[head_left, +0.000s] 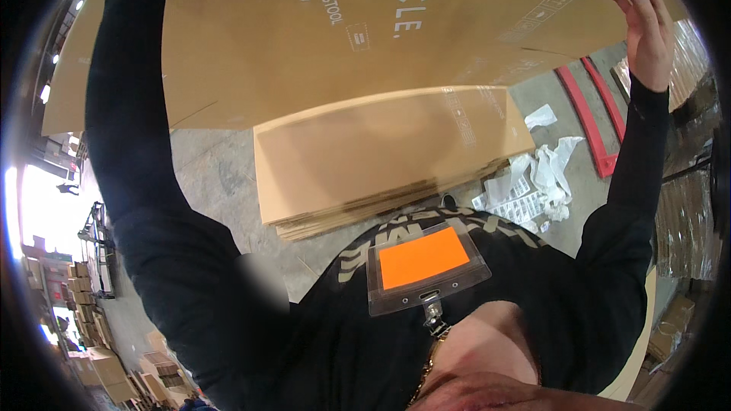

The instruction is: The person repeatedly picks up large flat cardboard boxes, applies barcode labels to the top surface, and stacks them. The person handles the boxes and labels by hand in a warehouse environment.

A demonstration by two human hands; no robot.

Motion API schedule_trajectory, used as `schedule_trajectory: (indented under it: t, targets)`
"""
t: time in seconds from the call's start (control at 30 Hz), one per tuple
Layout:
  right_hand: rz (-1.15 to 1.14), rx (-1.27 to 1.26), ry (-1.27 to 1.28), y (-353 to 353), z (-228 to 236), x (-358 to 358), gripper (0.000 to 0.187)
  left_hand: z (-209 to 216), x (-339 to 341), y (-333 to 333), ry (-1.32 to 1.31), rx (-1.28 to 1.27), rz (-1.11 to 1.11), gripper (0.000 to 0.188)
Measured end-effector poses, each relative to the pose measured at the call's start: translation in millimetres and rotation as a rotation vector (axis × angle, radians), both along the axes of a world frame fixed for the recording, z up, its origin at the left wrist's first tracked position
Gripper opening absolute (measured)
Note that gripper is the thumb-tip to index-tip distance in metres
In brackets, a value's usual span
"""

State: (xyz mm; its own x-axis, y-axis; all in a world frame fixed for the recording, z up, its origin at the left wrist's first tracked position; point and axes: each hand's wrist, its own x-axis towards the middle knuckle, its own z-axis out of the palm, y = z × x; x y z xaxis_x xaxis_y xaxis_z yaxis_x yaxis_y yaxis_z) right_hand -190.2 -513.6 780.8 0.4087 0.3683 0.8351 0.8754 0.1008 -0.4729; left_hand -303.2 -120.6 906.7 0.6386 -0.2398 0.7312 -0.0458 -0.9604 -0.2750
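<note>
A large flattened cardboard carton with white print stands raised in front of me, filling the upper part of the view. My right hand is up at its right side, fingers stretched out and slightly apart against the board. On the left my black-sleeved arm reaches up in front of the carton; its hand lies beyond the upper edge of the view. Below the raised carton, a stack of flat cardboard cartons lies low in front of my body.
Crumpled white plastic and paper litter the concrete floor right of the stack. Red pallet-jack forks lie beyond them. Wrapped cardboard stacks line the right side. Boxes stand at the lower left, near a black metal frame.
</note>
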Motion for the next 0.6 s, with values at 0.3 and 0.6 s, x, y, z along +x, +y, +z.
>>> schedule_trajectory:
  t: [0.3,0.6]
  targets:
    - [-0.263,-0.142,0.251,-81.4,-87.5,-6.9,0.038,-42.1,1.9,51.5,0.011,-0.104,0.017,0.054]
    - [-0.28,0.156,0.615,-57.6,-218.8,28.1,0.032,-23.4,35.6,54.6,0.367,-0.424,-0.093,0.045]
